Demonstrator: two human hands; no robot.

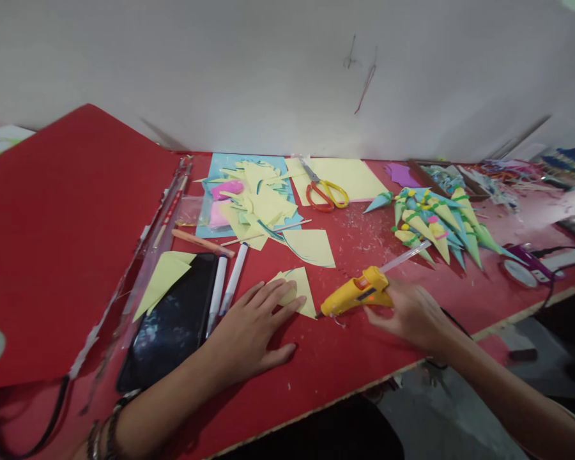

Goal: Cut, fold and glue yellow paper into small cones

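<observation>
My left hand (256, 326) lies flat, fingers spread, its fingertips pressing on a small pale-yellow paper piece (303, 291) on the red table. In my right hand (409, 316) is a yellow hot glue gun (354, 294) with a clear glue stick (405, 257) sticking out of its back. The nozzle points left and meets, or nearly meets, the lower right corner of that paper. A larger curved-edge yellow sheet (311, 246) rests just beyond. White markers (234, 278) and a black phone (172, 326) with folded yellow paper (165, 281) on it lie left of my left hand.
Paper scraps (263, 191) heap on a blue sheet at the back. Scissors (326, 191) with red and yellow handles lie on yellow paper (359, 176). Several small paper cones (436, 220) pile at the right, near a purple device (539, 265) with a cord. A red board (76, 243) stands left.
</observation>
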